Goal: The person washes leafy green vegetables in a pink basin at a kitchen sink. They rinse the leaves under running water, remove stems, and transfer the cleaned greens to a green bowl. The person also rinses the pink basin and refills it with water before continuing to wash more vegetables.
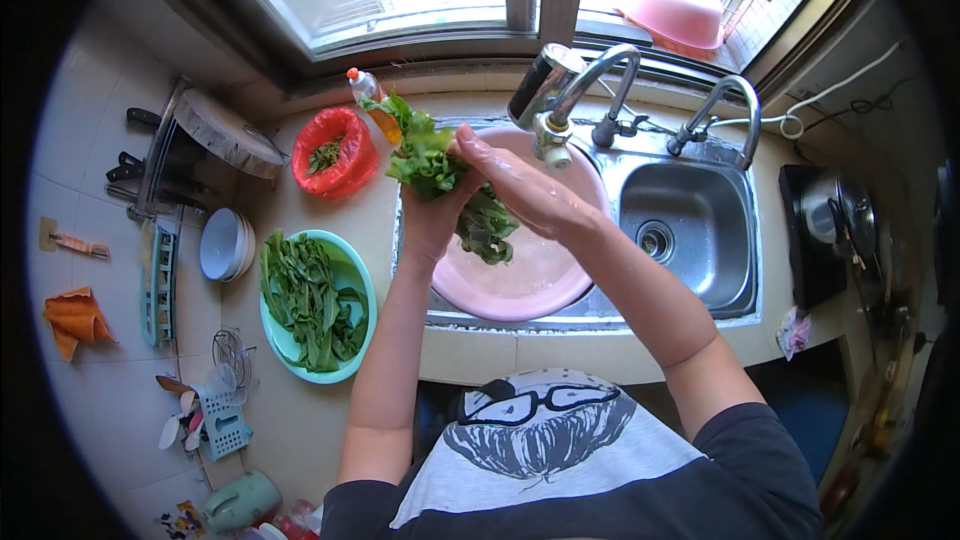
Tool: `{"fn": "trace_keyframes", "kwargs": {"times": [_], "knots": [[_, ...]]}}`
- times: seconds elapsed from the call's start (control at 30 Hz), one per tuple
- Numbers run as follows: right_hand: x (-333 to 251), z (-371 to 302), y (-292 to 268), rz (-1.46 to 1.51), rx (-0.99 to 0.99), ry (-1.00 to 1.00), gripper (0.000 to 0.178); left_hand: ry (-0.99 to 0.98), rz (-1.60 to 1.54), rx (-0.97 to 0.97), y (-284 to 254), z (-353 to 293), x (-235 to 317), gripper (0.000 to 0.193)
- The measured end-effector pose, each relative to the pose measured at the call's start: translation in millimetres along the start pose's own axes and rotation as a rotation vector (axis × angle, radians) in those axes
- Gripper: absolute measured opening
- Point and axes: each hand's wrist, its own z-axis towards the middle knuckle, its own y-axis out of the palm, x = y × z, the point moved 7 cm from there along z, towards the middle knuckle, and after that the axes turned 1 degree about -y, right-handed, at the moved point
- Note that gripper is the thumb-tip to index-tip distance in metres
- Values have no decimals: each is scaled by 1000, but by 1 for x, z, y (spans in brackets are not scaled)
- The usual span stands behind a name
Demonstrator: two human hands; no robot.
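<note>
Shifting the leafy greens (426,158) fully over the pink basin (545,278) seems advisable; only part appears above it. They are clamped in the left hand (440,215); the right hand (525,185) is laid alongside, its grip unclear. Light pressure is probably best. Leftward: mint bowl (343,258), red bag (350,172). Clearance ahead is limited by the faucet (553,140).

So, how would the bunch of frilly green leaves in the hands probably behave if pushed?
The bunch of frilly green leaves is likely floppy, since its thin leaves fold and droop. It may be slippery too, as water drops show on the right hand.
</note>
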Motion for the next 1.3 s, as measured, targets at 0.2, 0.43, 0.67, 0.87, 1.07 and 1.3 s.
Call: {"fn": "trace_keyframes", "kwargs": {"times": [0.2, 0.43, 0.67, 0.87, 1.07, 1.3], "knots": [[8, -18, -22, -1069, 126, -142, 52, 4, 106, 5, -7, -9, -26, 42], [128, -82, -40, -877, 498, -7, 113, -11, 12, 158, -21, -9, -39, 17], [166, -58, -45, -296, 376, -50, 55, -49, -215, 102, 16, -9, 10, 19], [153, -76, -78, -957, 383, -110, 32, -151, 21, 94, -27, -29, -64, 32], [197, -118, -81, -1278, 33, 366, 24, -433, -96, 385, -48, -122, -179, 49], [86, -36, 26, -1079, 230, -360, 31, -124, -41, 436, -143, -72, 8, 13]]}}
